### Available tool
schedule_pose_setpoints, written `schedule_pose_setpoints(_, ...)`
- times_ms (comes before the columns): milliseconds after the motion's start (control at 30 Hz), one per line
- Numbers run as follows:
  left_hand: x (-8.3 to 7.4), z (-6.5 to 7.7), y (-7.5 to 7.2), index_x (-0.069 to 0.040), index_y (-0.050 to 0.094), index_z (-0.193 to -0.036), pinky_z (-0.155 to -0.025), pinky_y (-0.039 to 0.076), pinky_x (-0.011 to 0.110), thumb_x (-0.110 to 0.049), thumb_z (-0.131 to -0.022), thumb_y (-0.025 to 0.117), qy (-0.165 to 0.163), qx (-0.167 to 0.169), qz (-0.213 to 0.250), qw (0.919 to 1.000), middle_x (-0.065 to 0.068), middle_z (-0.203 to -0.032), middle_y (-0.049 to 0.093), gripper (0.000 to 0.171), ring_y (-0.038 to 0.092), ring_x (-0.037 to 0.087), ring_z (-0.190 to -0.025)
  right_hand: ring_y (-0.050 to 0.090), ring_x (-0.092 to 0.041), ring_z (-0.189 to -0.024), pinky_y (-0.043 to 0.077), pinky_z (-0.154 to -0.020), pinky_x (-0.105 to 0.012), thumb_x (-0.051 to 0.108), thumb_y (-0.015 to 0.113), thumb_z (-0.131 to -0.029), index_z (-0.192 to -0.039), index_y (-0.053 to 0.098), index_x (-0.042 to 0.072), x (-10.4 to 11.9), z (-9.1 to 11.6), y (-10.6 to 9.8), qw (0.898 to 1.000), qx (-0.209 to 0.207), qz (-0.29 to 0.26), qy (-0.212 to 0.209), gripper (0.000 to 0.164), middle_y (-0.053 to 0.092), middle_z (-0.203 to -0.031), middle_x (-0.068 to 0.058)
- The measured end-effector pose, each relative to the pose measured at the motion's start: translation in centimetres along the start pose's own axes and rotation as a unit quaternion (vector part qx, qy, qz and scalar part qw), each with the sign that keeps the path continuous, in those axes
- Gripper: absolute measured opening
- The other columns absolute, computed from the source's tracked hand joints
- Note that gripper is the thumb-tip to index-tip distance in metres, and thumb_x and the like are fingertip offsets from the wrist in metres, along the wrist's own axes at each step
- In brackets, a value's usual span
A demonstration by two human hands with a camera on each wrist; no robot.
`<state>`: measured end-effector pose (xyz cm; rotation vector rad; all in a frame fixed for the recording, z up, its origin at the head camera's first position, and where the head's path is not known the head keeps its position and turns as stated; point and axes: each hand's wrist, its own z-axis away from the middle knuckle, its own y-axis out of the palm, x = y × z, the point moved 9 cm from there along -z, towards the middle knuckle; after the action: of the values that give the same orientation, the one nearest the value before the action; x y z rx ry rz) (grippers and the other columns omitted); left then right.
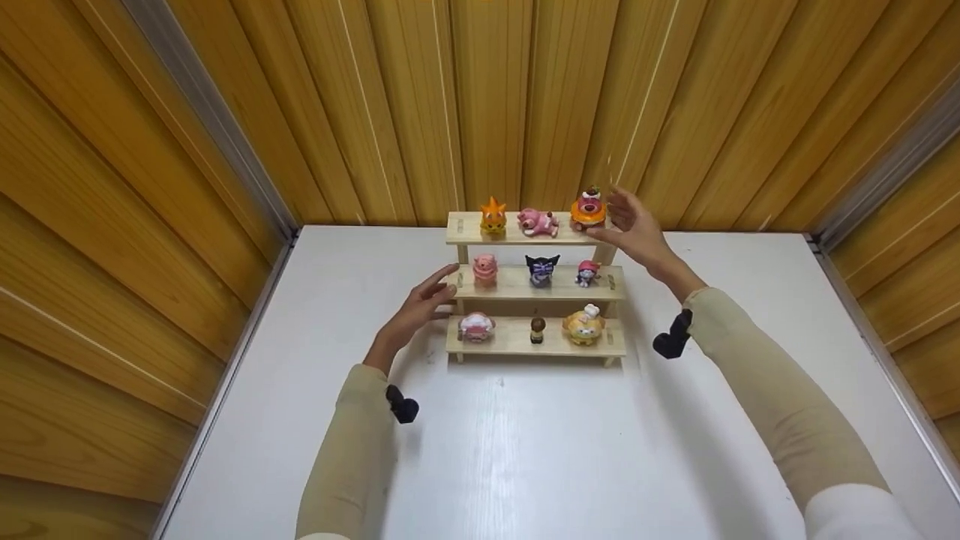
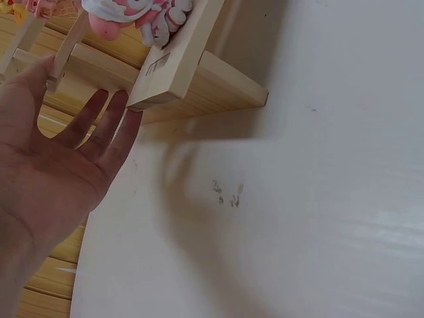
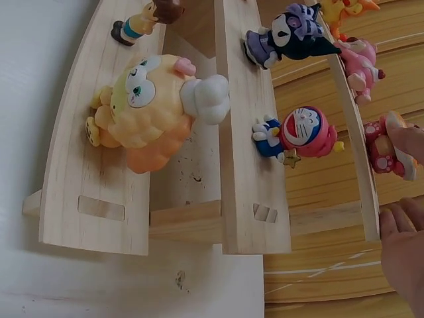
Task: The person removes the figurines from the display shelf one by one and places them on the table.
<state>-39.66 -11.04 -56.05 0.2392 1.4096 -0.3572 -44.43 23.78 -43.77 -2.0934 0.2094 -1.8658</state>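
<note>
A three-tier wooden display stand [image 1: 517, 348] holds several small toy figures. My right hand [image 1: 637, 232] is at the right end of the top tier, beside a pink bear figure with an orange ring [image 1: 589, 211]. Its thumb [image 3: 408, 142] overlaps that bear, and the other fingers are by the end of the board. At the stand's left side is my left hand [image 1: 412, 315], fingers spread and holding nothing. Its fingertips [image 2: 120, 99] are right at the ends of the boards. Closest to it are a pink figure with a white top [image 1: 476, 327] and a pink bear [image 1: 484, 270].
Top tier: an orange spiky figure [image 1: 493, 217] and a lying pink bear [image 1: 538, 222]. Middle: a black-hooded figure [image 1: 541, 270] and a red-hooded cat [image 3: 301, 127]. Bottom: a small brown-haired figure [image 1: 537, 331] and a yellow chef-hatted figure [image 3: 149, 106]. Wood-panelled walls [image 1: 487, 97] enclose the white table [image 1: 517, 450].
</note>
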Motion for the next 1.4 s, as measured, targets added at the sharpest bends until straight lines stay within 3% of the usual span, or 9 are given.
schedule_pose_setpoints(167,-0.1,0.0,0.0,-0.026,0.04,-0.159,-0.11,0.048,0.053,-0.03,-0.107,0.054,-0.002,0.008,0.007,0.9999,0.017,-0.16,0.037,0.053,0.052,0.039,-0.136,0.04,-0.041,-0.147,0.031,-0.124,-0.047,0.007,0.071,-0.096,-0.161,0.024,0.0,2.3,0.5,1.2,1.0,0.02,0.0,0.005,0.08,0.037,-0.16,-0.026)
schedule_pose_setpoints(333,-0.1,-0.1,0.1,-0.027,0.04,-0.158,-0.11,0.048,0.052,-0.029,-0.107,0.055,-0.003,0.006,0.003,1.0,0.017,-0.158,0.039,0.053,0.054,0.037,-0.134,0.051,-0.035,-0.131,0.045,-0.108,-0.026,0.009,0.067,-0.099,-0.154,0.038,-0.003,3.5,0.5,1.7,1.0,0.018,0.023,0.002,0.064,0.047,-0.15,-0.029)
schedule_pose_setpoints(433,-0.3,-0.1,0.3,-0.026,0.04,-0.159,-0.109,0.049,0.052,-0.029,-0.107,0.054,0.003,0.011,-0.005,0.9999,0.018,-0.157,0.039,0.053,0.055,0.036,-0.133,0.053,-0.033,-0.127,0.044,-0.099,-0.018,0.006,0.065,-0.099,-0.149,0.044,-0.007,3.4,0.4,1.5,1.0,0.005,0.016,-0.01,0.055,0.051,-0.144,-0.031)
schedule_pose_setpoints(600,-0.6,-0.2,0.4,-0.026,0.039,-0.159,-0.108,0.05,0.051,-0.027,-0.108,0.053,0.011,0.017,-0.01,0.9997,0.018,-0.154,0.043,0.053,0.055,0.035,-0.132,0.053,-0.035,-0.126,0.042,-0.101,-0.024,0.004,0.065,-0.099,-0.144,0.049,-0.008,2.1,-0.7,1.1,1.0,-0.014,0.016,-0.023,0.049,0.054,-0.141,-0.03)
schedule_pose_setpoints(800,-0.5,-0.3,0.1,-0.025,0.039,-0.159,-0.108,0.051,0.05,-0.029,-0.108,0.053,0.008,0.012,-0.014,0.9998,0.019,-0.154,0.043,0.053,0.055,0.035,-0.133,0.055,-0.026,-0.118,0.044,-0.101,-0.027,0.008,0.069,-0.098,-0.143,0.051,-0.005,0.8,-1.9,1.0,0.999,-0.025,0.029,-0.03,0.051,0.057,-0.137,-0.027)
schedule_pose_setpoints(1033,-0.4,-0.5,0.0,-0.024,0.039,-0.159,-0.108,0.05,0.051,-0.028,-0.108,0.054,0.009,0.008,-0.013,0.9998,0.021,-0.153,0.043,0.054,0.054,0.038,-0.135,0.054,-0.038,-0.124,0.043,-0.106,-0.038,0.004,0.07,-0.096,-0.142,0.047,-0.009,1.3,-2.3,1.3,0.998,-0.014,0.049,-0.028,0.053,0.055,-0.139,-0.031)
schedule_pose_setpoints(1400,-0.4,-0.3,0.0,-0.024,0.04,-0.158,-0.108,0.05,0.053,-0.028,-0.107,0.055,0.008,0.004,-0.011,0.9999,0.019,-0.155,0.042,0.054,0.053,0.037,-0.136,0.056,-0.017,-0.108,0.044,-0.096,-0.023,0.028,0.069,-0.099,-0.133,0.053,-0.004,0.9,-3.1,1.4,0.995,-0.047,0.082,-0.017,0.049,0.061,-0.126,-0.02)
